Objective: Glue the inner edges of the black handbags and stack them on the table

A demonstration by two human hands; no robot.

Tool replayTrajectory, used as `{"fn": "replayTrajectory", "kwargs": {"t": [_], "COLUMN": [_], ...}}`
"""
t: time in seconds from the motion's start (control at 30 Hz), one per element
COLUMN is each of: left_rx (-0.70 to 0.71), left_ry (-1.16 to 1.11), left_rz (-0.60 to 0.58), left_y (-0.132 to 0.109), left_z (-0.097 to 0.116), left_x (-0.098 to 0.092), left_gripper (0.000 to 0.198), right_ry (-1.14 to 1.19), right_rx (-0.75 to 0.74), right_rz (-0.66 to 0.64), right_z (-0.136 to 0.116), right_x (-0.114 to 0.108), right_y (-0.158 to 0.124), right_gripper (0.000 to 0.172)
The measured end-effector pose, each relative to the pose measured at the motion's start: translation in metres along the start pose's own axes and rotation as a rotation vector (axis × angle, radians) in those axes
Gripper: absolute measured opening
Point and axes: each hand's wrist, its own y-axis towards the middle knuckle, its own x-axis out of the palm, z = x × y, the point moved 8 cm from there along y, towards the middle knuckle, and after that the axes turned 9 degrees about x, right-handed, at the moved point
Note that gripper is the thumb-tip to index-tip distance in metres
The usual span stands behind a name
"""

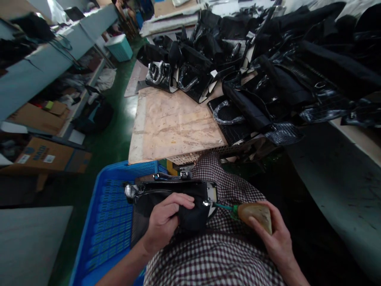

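A black handbag [195, 214] rests across my lap, its top edge running left to right with metal fittings and handles showing. My left hand [168, 216] is closed on the black fabric at its middle. In my right hand [274, 230] is a yellowish squeeze bottle [254, 212], fingers wrapped round its wide end. Its thin green nozzle [224, 207] points left and reaches the right corner of the bag, near a metal ring and a pale inner edge. Whether the tip touches the bag I cannot tell.
A blue plastic crate [104, 214] stands to my left. Ahead is a worn wooden table [175, 123] with several black handbags [228, 113] piled at its back and right. Cardboard boxes [47, 157] and a long bench [56, 67] line the left side. Further off, a person [127, 12] is partly visible.
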Motion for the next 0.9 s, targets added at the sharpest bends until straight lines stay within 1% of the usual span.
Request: {"fn": "replayTrajectory", "kwargs": {"t": [0.07,0.1,0.17,0.23,0.3,0.37,0.43,0.5,0.57,0.6,0.67,0.7,0.73,0.77,0.83,0.87,0.9], "left_rx": [-0.002,-0.005,-0.012,-0.036,-0.068,-0.095,-0.115,-0.143,-0.167,-0.176,-0.191,-0.205,-0.238,-0.290,-0.447,-0.504,-0.542], "left_ry": [0.036,0.068,0.149,0.240,0.313,0.368,0.413,0.471,0.517,0.532,0.567,0.570,0.528,0.430,0.016,-0.166,-0.307], "left_rz": [0.014,0.031,0.089,0.151,0.191,0.213,0.213,0.143,0.066,0.052,0.092,0.135,0.211,0.322,0.670,0.811,0.914], "left_y": [0.004,0.005,0.007,0.008,0.007,0.005,0.000,-0.005,-0.006,-0.005,0.004,0.010,0.017,0.022,0.023,0.022,0.022], "left_z": [-0.002,-0.003,-0.005,-0.008,-0.011,-0.014,-0.016,-0.018,-0.018,-0.016,-0.006,0.001,0.008,0.014,0.017,0.019,0.021], "left_x": [-0.003,-0.005,-0.012,-0.020,-0.026,-0.032,-0.037,-0.041,-0.047,-0.054,-0.073,-0.085,-0.098,-0.113,-0.141,-0.149,-0.154], "left_gripper": [0.036,0.034,0.027,0.019,0.015,0.016,0.018,0.018,0.016,0.016,0.018,0.019,0.020,0.020,0.017,0.016,0.016], "right_ry": [0.091,0.198,0.534,0.930,1.282,1.529,1.664,1.702,1.697,1.687,1.662,1.648,1.638,1.633,1.630,1.632,1.635], "right_rx": [0.111,0.194,0.378,0.537,0.621,0.625,0.561,0.475,0.396,0.374,0.359,0.361,0.363,0.361,0.356,0.355,0.354], "right_rz": [-0.021,-0.058,-0.167,-0.281,-0.357,-0.436,-0.492,-0.533,-0.567,-0.588,-0.633,-0.652,-0.663,-0.666,-0.654,-0.642,-0.627], "right_z": [0.007,0.012,0.021,0.021,0.014,0.001,-0.011,-0.020,-0.027,-0.029,-0.033,-0.034,-0.036,-0.038,-0.042,-0.043,-0.044], "right_x": [-0.005,-0.005,0.001,0.010,0.016,0.019,0.018,0.015,0.012,0.011,0.011,0.011,0.011,0.010,0.009,0.009,0.009], "right_y": [0.003,0.003,0.001,-0.005,-0.011,-0.016,-0.020,-0.022,-0.024,-0.024,-0.025,-0.025,-0.025,-0.025,-0.023,-0.022,-0.021], "right_gripper": [0.056,0.053,0.046,0.044,0.047,0.046,0.042,0.042,0.046,0.049,0.051,0.052,0.051,0.051,0.051,0.051,0.053]}}
